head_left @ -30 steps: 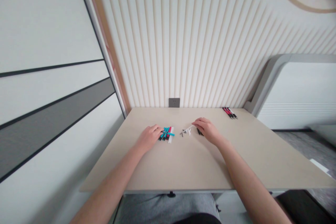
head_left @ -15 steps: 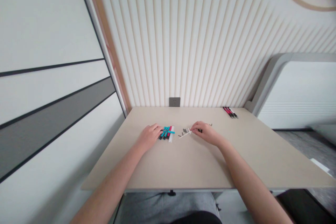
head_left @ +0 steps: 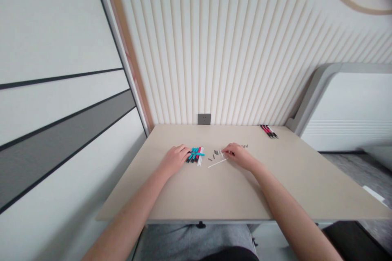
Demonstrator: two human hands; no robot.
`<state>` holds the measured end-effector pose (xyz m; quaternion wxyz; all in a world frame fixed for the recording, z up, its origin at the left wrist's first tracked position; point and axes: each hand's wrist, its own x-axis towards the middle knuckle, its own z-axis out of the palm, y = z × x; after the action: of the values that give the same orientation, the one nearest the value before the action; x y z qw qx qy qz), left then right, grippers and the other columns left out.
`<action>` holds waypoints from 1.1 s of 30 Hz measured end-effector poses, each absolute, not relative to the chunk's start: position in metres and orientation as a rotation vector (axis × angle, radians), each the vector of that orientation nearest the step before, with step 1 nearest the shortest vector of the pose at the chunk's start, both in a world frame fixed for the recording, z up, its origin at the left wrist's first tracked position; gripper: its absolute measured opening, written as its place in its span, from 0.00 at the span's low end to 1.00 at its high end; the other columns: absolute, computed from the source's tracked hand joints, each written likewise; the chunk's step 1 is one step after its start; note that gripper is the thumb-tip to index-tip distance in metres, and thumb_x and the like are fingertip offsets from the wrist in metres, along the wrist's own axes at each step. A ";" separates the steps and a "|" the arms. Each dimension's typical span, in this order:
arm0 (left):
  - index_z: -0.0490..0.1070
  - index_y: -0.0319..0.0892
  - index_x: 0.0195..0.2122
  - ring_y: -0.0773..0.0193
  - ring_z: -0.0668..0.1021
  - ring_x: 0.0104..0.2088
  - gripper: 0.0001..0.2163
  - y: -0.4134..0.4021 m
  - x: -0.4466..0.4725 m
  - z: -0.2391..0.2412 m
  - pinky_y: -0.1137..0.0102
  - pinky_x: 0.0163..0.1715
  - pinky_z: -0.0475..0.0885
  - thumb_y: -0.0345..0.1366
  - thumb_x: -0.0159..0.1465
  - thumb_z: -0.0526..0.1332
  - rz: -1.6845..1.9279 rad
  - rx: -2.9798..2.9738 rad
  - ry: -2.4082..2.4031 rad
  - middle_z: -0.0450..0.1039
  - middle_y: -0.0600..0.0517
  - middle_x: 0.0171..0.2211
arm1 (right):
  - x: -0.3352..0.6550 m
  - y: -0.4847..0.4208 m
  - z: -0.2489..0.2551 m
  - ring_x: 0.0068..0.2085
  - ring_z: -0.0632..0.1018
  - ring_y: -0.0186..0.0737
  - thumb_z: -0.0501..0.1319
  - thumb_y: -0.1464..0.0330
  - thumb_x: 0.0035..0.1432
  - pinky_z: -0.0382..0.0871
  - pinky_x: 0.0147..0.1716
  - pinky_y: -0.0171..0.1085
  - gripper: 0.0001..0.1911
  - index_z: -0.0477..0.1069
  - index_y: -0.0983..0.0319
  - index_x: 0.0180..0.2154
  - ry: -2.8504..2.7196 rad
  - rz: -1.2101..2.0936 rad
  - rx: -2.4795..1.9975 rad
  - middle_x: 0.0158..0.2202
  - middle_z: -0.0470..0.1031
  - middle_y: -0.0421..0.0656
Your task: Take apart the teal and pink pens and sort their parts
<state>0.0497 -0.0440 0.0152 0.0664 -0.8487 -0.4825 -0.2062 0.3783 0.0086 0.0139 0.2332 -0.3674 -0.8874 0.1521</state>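
Observation:
My left hand [head_left: 174, 158] rests on the beige table [head_left: 232, 189], fingers curled against a pile of teal, red, black and white pen barrels [head_left: 195, 155]. My right hand [head_left: 239, 155] lies to the right of it, fingertips pinched together over a red part that is mostly hidden. A thin white refill [head_left: 217, 163] lies loose on the table just left of that hand. Several small grey springs or tips [head_left: 215, 153] are scattered between the two hands.
A few red and black pens [head_left: 269, 131] lie at the back right of the table. A grey wall socket [head_left: 203, 119] sits on the slatted wall behind. The table's left edge runs along a panelled wall.
My right hand has slid left and slightly nearer. The white refill that it held now lies free on the table. More small grey parts show beside the hand. My left hand has stayed put.

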 end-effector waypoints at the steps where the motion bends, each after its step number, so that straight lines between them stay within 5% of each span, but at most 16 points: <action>1: 0.71 0.44 0.46 0.62 0.75 0.38 0.10 -0.044 0.049 0.015 0.67 0.40 0.67 0.37 0.70 0.52 -0.616 -2.562 -1.449 0.72 0.50 0.39 | 0.378 0.009 0.013 0.43 0.75 0.42 0.56 0.70 0.63 0.66 0.46 0.39 0.11 0.77 0.59 0.42 -2.445 0.400 -1.018 0.40 0.78 0.46; 14: 0.70 0.44 0.45 0.62 0.75 0.40 0.08 -0.042 0.050 0.014 0.67 0.41 0.69 0.36 0.70 0.53 -0.803 -2.641 -1.448 0.73 0.50 0.41 | 0.370 0.008 0.011 0.41 0.75 0.42 0.58 0.70 0.62 0.66 0.45 0.38 0.08 0.77 0.60 0.36 -2.489 0.369 -1.049 0.38 0.78 0.46; 33: 0.71 0.43 0.45 0.62 0.75 0.40 0.09 -0.044 0.054 0.015 0.66 0.42 0.69 0.38 0.69 0.54 -0.898 -2.699 -1.309 0.74 0.49 0.40 | 0.322 -0.021 0.015 0.37 0.76 0.39 0.58 0.60 0.63 0.70 0.39 0.38 0.12 0.74 0.58 0.43 -2.144 0.580 -0.900 0.36 0.77 0.44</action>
<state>0.0537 -0.0442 0.0149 0.0052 -0.8620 -0.4179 -0.2867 0.3222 -0.0209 0.0146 0.3639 -0.3497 -0.8333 0.2255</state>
